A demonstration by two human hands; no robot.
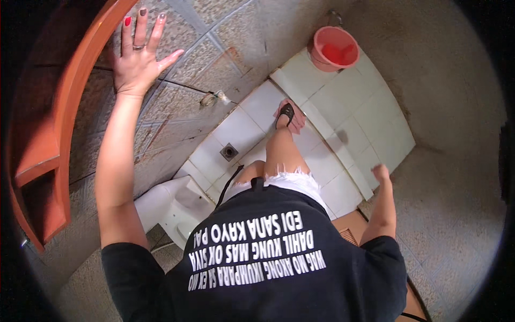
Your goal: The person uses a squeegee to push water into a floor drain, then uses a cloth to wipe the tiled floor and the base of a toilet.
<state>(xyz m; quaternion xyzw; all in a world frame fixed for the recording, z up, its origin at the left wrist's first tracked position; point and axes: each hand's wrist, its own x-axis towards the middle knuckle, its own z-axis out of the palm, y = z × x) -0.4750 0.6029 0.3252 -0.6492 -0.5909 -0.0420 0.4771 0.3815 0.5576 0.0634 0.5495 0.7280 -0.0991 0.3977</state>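
Observation:
My left hand (137, 67) lies flat against the tiled wall (185, 27), fingers spread, with a ring on one finger and nothing held. Out to my right, my right hand (381, 172) hangs in the air beside the low tiled ledge, its fingers curled into a fist. Nothing shows in that fist. Down on the floor, my foot in a dark slipper (288, 111) presses on a pink cloth (296, 123) spread over the white tiles, close to the foot of the ledge. My other foot is hidden.
A pink bucket (320, 63) with a red item inside stands on the raised tiled ledge (370, 115), below a tap (335, 19). A floor drain (229, 152) and a wall valve (221, 97) lie ahead. An orange-brown frame (64, 134) is at left, a white toilet (171, 206) beside me.

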